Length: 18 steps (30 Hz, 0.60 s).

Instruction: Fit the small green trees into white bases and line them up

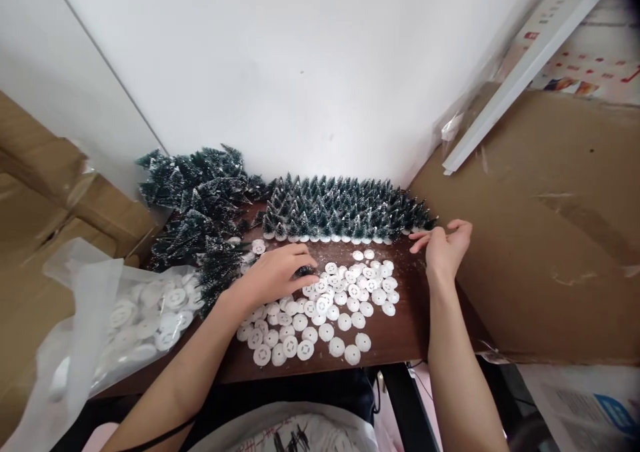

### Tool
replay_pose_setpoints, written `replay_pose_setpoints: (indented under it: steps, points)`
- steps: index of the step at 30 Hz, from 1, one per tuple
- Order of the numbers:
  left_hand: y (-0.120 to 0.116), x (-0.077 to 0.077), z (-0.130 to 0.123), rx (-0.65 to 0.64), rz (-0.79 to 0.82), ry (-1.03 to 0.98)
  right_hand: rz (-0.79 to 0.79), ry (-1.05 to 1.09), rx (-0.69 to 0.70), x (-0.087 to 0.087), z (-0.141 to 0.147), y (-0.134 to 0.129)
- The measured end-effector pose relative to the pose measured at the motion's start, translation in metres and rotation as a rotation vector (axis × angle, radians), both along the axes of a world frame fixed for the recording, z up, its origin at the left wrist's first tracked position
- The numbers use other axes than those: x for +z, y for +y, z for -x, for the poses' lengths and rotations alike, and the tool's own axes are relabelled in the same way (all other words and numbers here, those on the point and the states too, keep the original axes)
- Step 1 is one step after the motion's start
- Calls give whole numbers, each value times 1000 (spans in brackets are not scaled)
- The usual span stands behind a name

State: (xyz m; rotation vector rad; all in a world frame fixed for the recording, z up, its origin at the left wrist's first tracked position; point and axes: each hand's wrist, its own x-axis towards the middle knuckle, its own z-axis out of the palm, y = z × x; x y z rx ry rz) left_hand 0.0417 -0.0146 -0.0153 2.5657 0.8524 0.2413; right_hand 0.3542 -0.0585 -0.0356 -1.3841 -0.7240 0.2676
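Small dark green trees with white tips stand in close rows on white round bases along the back of the brown table. My left hand is curled round a small dark tree, above the left part of the loose white discs. At the right end of the rows, my right hand is beside the last trees, its fingers apart and nothing seen in them. A heap of loose trees without visible bases lies at the left.
A clear plastic bag of white discs lies at the table's left side. Cardboard stands at the left and right. A white wall rises behind the trees, and a white strip leans at the upper right.
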Motion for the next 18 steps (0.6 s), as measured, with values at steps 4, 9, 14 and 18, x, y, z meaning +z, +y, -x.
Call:
replay_pose_setpoints:
  steps: [4, 9, 14, 18]
  points:
    - [-1, 1, 2, -4, 1, -33, -36, 59, 7, 1, 1, -2]
    - [-3, 1, 2, -6, -2, -24, -112, 59, -65, -1, 2, -3]
    - [-3, 0, 2, 5, 8, 10, -175, 18, 35, 0, 9, 1]
    - [-2, 1, 4, 5, 21, -6, -125, -146, 298, 0, 20, 1]
